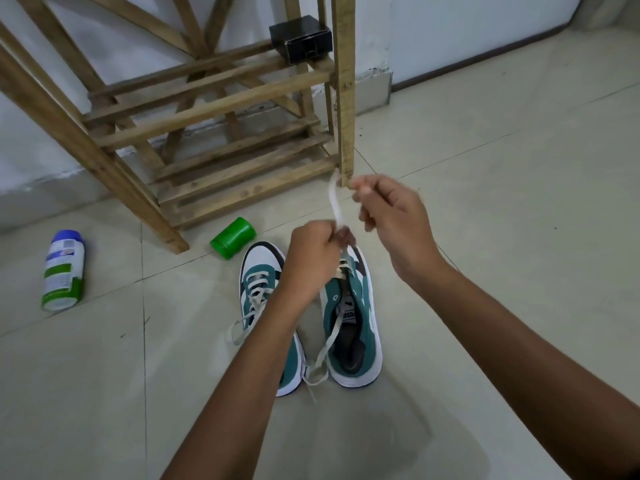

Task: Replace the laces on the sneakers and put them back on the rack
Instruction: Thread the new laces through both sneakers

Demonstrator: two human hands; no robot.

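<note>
A pale tiled floor is seen before a wooden rack. Two sneakers stand just in front of it. A lace, running upward from the right sneaker, is pinched by the left hand low and the right hand above.

On the tiled floor stand two sneakers, a wooden rack, a lying green jar and bottle.

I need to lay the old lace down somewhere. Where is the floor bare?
Bare tile lies right of the right sneaker, and between the left sneaker and the white bottle. It is crowded around the green can and the rack foot.
</note>
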